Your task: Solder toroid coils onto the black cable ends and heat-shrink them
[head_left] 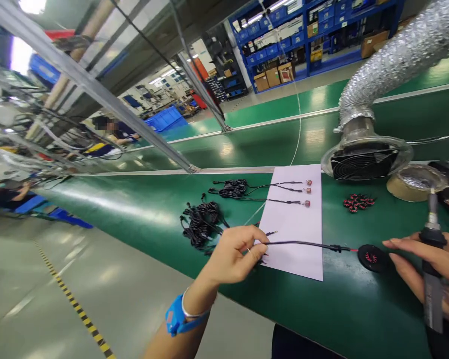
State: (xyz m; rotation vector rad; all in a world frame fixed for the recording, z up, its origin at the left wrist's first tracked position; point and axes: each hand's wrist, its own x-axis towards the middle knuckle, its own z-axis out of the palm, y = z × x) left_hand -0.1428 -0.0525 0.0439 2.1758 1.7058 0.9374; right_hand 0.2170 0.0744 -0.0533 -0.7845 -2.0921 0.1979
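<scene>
My left hand (236,254) pinches a black cable (303,243) between thumb and fingers, above the white sheet (297,219). Stretching right, the cable ends in a short red lead (353,250) beside a small round black dish (371,258) with tiny red bits. In my right hand (443,269) is a soldering iron (432,279), its metal end pointing up and away. The thumb and forefinger of that hand reach toward the dish. Three cable ends with small brownish metal parts (308,191) lie on the sheet. Other cable ends show partly behind my left hand.
Black cable bundles (202,224) lie left of the sheet on the green bench (134,199). At right are a pile of red and black pieces (358,203), a fume extractor fan (364,162) with a foil duct (392,65), and a round tin (415,182). Metal posts rise behind.
</scene>
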